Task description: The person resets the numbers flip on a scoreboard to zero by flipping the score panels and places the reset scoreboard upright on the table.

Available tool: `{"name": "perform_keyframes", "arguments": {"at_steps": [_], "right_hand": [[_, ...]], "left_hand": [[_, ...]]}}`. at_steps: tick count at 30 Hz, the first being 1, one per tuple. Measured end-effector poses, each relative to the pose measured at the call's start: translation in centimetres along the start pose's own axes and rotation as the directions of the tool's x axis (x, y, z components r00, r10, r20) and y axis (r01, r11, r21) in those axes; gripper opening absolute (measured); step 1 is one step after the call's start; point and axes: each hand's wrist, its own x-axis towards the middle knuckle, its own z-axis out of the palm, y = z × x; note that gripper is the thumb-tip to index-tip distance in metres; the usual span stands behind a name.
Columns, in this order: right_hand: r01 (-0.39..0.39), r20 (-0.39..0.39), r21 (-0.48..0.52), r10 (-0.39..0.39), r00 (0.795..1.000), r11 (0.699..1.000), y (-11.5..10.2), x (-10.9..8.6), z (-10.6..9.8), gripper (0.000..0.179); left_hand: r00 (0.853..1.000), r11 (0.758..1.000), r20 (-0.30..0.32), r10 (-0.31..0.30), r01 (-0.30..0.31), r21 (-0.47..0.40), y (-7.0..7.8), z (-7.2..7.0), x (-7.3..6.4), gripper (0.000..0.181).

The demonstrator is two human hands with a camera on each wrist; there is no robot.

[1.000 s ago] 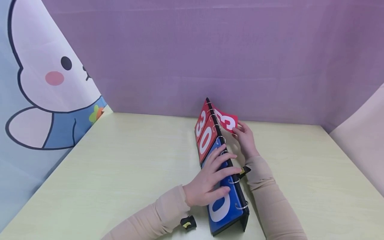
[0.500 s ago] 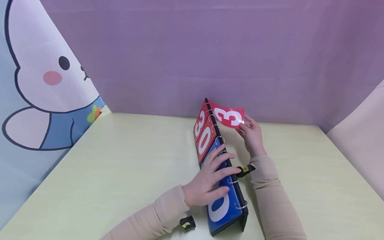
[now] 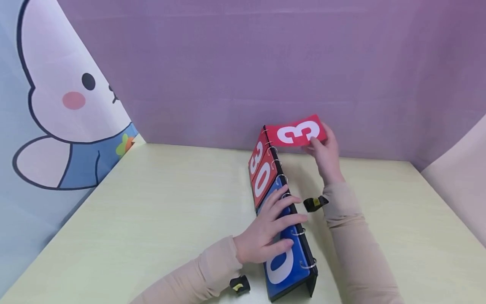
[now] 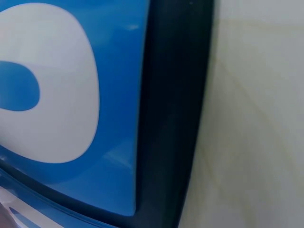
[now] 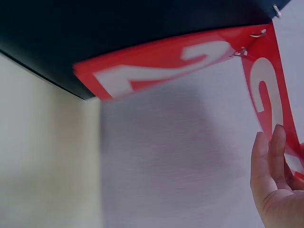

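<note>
A flip scoreboard [image 3: 297, 276] stands tent-like on the table, its ringed spine running away from me. My left hand [image 3: 262, 238] rests with spread fingers across its blue half, partly covering the blue number cards. My right hand [image 3: 328, 158] pinches the free end of a red number card [image 3: 298, 133] marked 3, raised to the right of the spine at the far end. The right wrist view shows a 2 on this card's underside. There another red card [image 5: 156, 64] with a 2 hangs against the black back. Red cards reading 3 and 0 lie on the left face.
The pale yellow table [image 3: 182, 202] extends on both sides of the scoreboard. Behind it rises a purple cloth wall [image 3: 228, 76], close to the scoreboard's far end. A cartoon-printed cloth [image 3: 41, 105] borders the left. Small black devices [image 3: 316, 204] sit by both wrists.
My right hand has drawn the red 3 card up and to the right, from low behind the spine to about level with its top. My left hand has stayed on the blue half.
</note>
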Motion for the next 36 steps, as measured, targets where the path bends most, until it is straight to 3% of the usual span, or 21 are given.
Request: {"name": "perform_keyframes", "arguments": {"at_steps": [9,18,22,27,33,36], "right_hand": [[0.108,0.075,-0.171,-0.096,0.993,0.979,-4.6,1.4,1.4,0.059],[0.181,0.12,-0.294,-0.152,0.981,0.938,-6.6,1.2,3.4,0.075],[0.203,0.178,-0.314,-0.152,0.972,0.928,-7.5,1.4,4.6,0.075],[0.27,0.288,-0.4,-0.159,0.944,0.876,-7.8,1.6,6.1,0.068],[0.358,0.469,-0.505,-0.099,0.878,0.786,-6.7,1.2,6.6,0.058],[0.374,0.514,-0.526,-0.064,0.855,0.764,-6.1,1.1,6.5,0.06]], "left_hand": [[1.0,0.999,-0.007,0.028,-0.027,0.031,-0.1,-0.1,0.0,0.055],[0.999,0.998,-0.017,0.047,-0.046,0.044,-0.2,-0.1,0.1,0.054],[0.998,0.996,-0.026,0.064,-0.063,0.056,-0.2,-0.1,0.1,0.053],[0.998,0.997,-0.028,0.058,-0.056,0.06,-0.1,-0.3,0.1,0.053],[1.0,0.999,0.002,0.019,-0.019,0.026,0.1,-0.4,0.1,0.056],[1.0,1.0,0.005,0.014,-0.014,0.02,0.1,-0.4,0.1,0.057]]}}
